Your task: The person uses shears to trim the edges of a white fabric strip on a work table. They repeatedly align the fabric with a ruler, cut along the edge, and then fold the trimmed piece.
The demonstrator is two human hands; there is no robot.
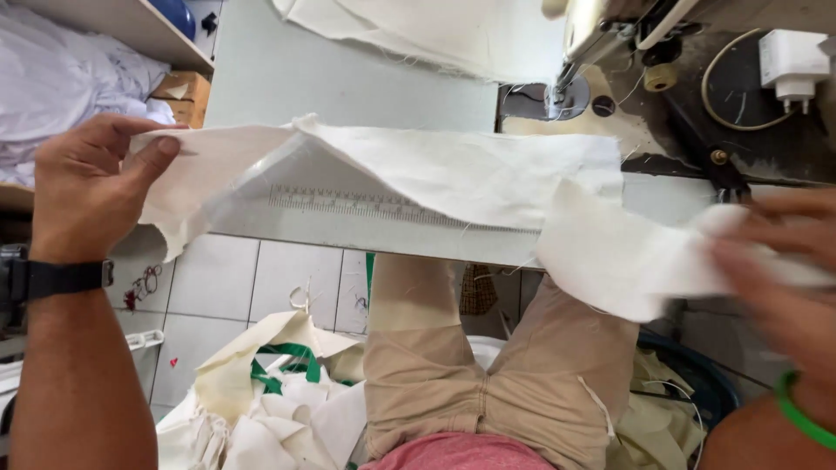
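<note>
Both my hands hold one cream cloth strip [453, 174] — left hand [87, 187] pinches its left end, right hand [775, 252], blurred, clutches the other; it stretches sideways between them above the tabletop [348, 78].

The bench [348, 78] is free in its far middle. The sewing machine [610, 35] blocks the far right corner, and cloth [453, 174] covers the near edge.

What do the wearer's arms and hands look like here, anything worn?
Both arms are bare, no sleeves or gloves. The left hand has a black wristwatch with a black strap on its wrist. The right hand, motion-blurred, has a thin green band at the wrist.
</note>
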